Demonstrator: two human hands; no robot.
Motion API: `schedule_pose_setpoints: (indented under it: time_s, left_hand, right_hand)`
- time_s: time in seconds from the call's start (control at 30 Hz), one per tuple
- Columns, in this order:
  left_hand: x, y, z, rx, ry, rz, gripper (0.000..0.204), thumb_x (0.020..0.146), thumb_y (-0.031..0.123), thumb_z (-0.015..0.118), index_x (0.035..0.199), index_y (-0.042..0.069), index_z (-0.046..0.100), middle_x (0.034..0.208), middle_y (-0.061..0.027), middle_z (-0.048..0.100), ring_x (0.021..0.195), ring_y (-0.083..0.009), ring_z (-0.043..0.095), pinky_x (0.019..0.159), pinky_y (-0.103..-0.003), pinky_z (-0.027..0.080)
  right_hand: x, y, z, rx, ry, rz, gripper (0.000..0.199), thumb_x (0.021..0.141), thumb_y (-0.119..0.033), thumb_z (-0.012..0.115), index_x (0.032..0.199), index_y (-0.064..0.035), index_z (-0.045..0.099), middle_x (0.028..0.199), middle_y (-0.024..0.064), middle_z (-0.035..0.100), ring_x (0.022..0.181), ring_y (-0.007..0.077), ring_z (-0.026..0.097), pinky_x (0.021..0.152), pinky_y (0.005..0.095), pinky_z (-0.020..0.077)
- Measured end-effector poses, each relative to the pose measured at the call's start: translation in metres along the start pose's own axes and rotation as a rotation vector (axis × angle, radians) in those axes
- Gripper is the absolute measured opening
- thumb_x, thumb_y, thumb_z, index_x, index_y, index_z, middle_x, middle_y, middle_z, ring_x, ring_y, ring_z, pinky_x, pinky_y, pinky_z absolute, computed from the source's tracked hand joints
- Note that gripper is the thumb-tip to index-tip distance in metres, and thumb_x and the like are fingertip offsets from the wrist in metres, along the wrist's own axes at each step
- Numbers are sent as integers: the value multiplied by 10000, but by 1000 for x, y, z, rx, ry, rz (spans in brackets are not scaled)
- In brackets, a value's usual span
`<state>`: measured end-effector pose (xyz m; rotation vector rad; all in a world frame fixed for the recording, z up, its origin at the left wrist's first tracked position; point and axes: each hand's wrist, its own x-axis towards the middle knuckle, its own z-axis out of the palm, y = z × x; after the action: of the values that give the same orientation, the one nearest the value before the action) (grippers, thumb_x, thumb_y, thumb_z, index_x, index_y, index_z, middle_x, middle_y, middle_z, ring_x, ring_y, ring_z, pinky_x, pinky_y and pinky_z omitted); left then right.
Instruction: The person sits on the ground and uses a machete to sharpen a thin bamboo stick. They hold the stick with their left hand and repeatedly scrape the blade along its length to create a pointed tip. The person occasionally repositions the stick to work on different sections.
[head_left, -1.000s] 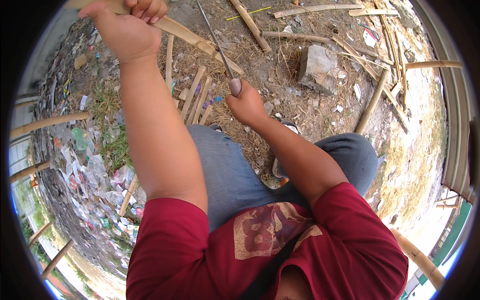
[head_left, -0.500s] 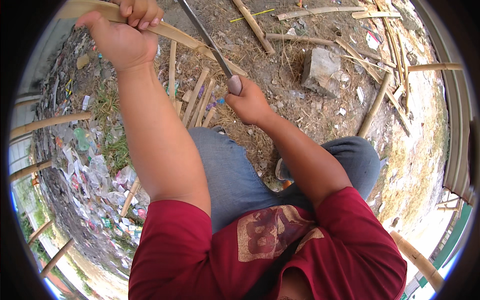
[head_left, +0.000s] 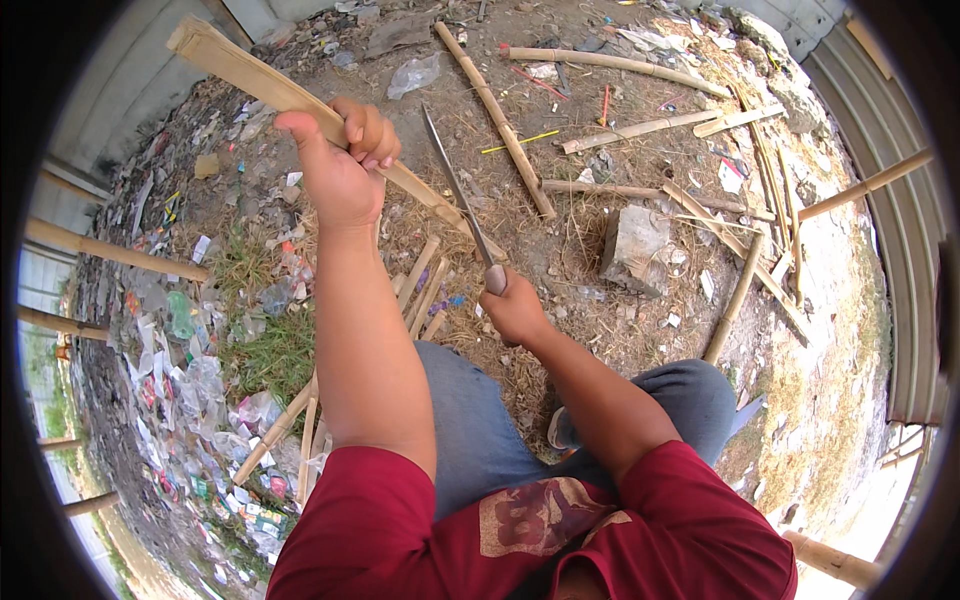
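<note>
My left hand [head_left: 345, 165] is wrapped round a pale split bamboo strip [head_left: 262, 82], its thumb raised along one side. The strip slants from the upper left down to the right, its lower end close to the blade. In my right hand [head_left: 516, 308] is a machete [head_left: 448, 172] with a long dark narrow blade and a light handle. Its blade points up and slightly left, beside the strip; whether they touch I cannot tell. Several short split bamboo pieces [head_left: 424, 290] lie on the ground below the strip, near my knee.
A grey concrete block [head_left: 636, 248] sits right of centre. Bamboo poles [head_left: 497, 120] and strips lie scattered beyond and around it. Plastic litter [head_left: 205, 385] and grass [head_left: 270, 350] spread at left. A corrugated metal wall [head_left: 870, 200] stands at right, a pale wall [head_left: 105, 120] at left.
The view has shifted, showing more ground ahead. My left hand and the bamboo strip now appear lower and further right. The machete, still in my right hand, shows its whole blade.
</note>
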<state>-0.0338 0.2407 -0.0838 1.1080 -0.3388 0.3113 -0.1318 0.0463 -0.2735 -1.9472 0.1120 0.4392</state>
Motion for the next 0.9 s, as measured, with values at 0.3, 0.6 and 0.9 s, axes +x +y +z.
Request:
schedule_pose_setpoints:
  time_s: [0.3, 0.6, 0.9]
  left_hand:
    - [0, -7, 7, -7, 18, -11, 796, 859, 916, 373, 710, 134, 388, 615, 30, 274, 566, -123, 233, 577, -301, 227]
    - [-1, -3, 6, 54, 106, 16, 834, 827, 946, 361, 716, 121, 388, 623, 18, 269, 560, -133, 217, 558, -302, 228]
    - [2, -2, 5, 50, 191, 18, 851, 831, 952, 339, 735, 108, 388, 639, 5, 268, 568, -141, 209, 563, -311, 218]
  right_hand:
    - [16, 75, 8, -5, 32, 137, 303, 833, -175, 679, 1073, 4, 632, 895, 205, 712, 835, 354, 712, 762, 455, 548]
    - [-15, -35, -7, 25, -25, -183, 334, 823, -171, 683, 1098, 1, 605, 885, 206, 698, 847, 406, 697, 775, 465, 538]
    - [13, 77, 14, -68, 37, 195, 323, 827, -164, 673, 1094, 11, 621, 945, 230, 706, 929, 405, 700, 828, 482, 533]
